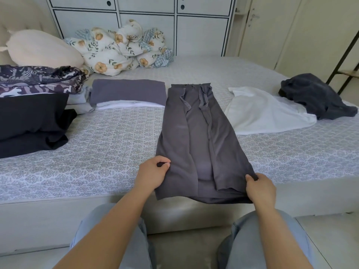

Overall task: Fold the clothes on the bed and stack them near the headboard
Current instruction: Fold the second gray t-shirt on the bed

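From the head view, a grey garment [196, 136] is laid lengthwise on the bed [108, 136], its sides already folded in and its near hem hanging over the edge. That hem is pinched at the left corner by the left hand [153, 172] and at the right corner by the right hand [261, 188], fingers curled round the cloth. Folded pieces [128, 91] and dark piles [29, 121] lie to the left. A white garment [262, 115] and a dark bundle [314, 96] at far right seem unfolded. A patterned sheet covers the bed; a pillow [40, 47], a bunched quilt [124, 47] and cupboards [145, 20] are seen beyond.
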